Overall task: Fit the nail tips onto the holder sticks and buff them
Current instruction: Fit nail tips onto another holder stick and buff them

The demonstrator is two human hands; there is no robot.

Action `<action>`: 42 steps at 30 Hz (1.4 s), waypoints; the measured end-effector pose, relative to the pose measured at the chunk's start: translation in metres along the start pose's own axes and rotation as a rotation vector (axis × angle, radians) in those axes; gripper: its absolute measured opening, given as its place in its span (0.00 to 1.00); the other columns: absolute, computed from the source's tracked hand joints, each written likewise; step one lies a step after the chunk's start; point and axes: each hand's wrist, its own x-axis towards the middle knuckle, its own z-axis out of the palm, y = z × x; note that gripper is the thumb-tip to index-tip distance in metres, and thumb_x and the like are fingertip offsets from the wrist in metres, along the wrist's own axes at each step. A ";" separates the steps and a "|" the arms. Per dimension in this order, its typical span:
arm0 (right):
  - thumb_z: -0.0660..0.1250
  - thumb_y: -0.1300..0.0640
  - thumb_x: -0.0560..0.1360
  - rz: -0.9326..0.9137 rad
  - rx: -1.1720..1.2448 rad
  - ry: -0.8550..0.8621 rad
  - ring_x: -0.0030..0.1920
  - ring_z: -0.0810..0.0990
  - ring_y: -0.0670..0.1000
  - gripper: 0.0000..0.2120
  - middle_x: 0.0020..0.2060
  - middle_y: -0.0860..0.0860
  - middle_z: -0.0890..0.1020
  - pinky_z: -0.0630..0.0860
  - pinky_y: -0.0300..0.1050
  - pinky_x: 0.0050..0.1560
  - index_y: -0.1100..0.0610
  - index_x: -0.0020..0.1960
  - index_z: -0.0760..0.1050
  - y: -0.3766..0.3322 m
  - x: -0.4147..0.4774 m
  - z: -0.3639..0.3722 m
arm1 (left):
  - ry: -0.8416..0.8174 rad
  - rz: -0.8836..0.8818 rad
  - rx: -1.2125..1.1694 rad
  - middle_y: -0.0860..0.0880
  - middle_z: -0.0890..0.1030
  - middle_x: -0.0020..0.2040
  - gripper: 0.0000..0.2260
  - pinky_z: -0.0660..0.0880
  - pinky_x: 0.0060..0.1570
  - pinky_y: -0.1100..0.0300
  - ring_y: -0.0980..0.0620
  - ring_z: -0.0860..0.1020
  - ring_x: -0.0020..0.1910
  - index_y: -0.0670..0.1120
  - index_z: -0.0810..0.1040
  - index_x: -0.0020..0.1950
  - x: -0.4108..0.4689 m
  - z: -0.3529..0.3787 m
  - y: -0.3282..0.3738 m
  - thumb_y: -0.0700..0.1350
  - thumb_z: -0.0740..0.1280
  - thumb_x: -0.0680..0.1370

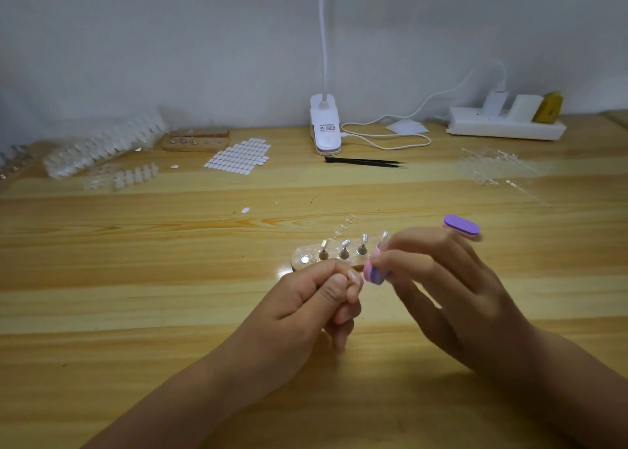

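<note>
Four holder sticks [344, 252] in wooden base [297, 265]

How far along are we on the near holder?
Done: four sticks with tips stand in the wooden base. In hand: the left hand pinches a nail tip, and the right hand holds a purple buffer beside it. Left: the base's left slot is empty, and unused tips lie at the back left. Whether the standing tips are buffed cannot be told.
</note>
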 end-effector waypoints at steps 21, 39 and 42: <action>0.67 0.71 0.76 -0.053 0.019 0.017 0.56 0.78 0.55 0.16 0.54 0.58 0.79 0.73 0.44 0.63 0.61 0.62 0.73 -0.005 0.000 0.001 | 0.004 0.023 0.022 0.53 0.70 0.33 0.11 0.73 0.35 0.60 0.51 0.71 0.32 0.44 0.73 0.41 0.000 -0.002 -0.002 0.43 0.57 0.81; 0.66 0.72 0.77 0.104 0.057 -0.010 0.55 0.81 0.57 0.15 0.55 0.59 0.82 0.76 0.46 0.57 0.66 0.63 0.77 0.000 0.002 0.000 | 0.247 0.260 0.698 0.59 0.76 0.42 0.08 0.67 0.43 0.67 0.58 0.75 0.43 0.49 0.76 0.46 -0.001 -0.004 -0.001 0.44 0.59 0.81; 0.67 0.74 0.75 0.039 0.108 -0.030 0.55 0.80 0.57 0.18 0.55 0.59 0.81 0.75 0.47 0.60 0.67 0.64 0.77 -0.012 0.001 0.007 | 0.235 0.285 0.756 0.57 0.75 0.43 0.08 0.67 0.42 0.67 0.57 0.74 0.43 0.48 0.78 0.49 -0.001 -0.003 0.001 0.43 0.59 0.81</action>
